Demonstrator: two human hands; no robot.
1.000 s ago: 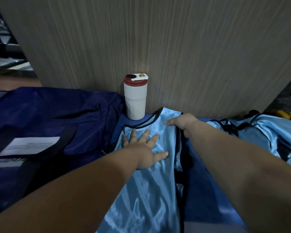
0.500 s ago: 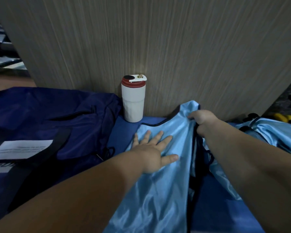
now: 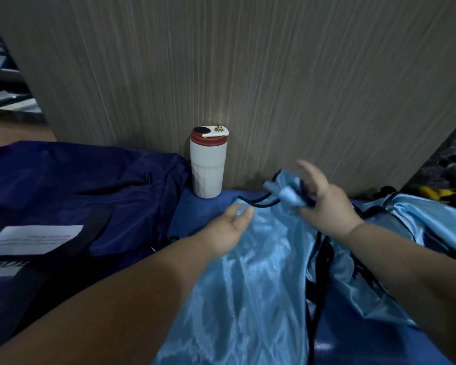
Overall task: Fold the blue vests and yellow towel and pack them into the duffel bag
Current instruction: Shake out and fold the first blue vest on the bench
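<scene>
Behind everything stood a wood-grain wall. To your left the navy bag lay slumped on its side, reaching up to the wall and touching the blue mat that covered the surface in front of you. The vest, light blue and shiny with dark trim, was spread on the mat between your arms, running from the bottom edge up toward the wall, just beside the bag but not in it. A second vest lay crumpled to its right, touching it.

Your left hand rested on the vest's upper left edge, fingers fairly straight and together, gripping nothing. Your right hand was raised over the vest's top end, fingers spread wide apart; the collar was bunched against its palm, though blur hid the exact contact.

A white tumbler with a red lid stood upright against the wall, just beside the bag. A white label lay on the bag. Yellow tools showed at the far right.
</scene>
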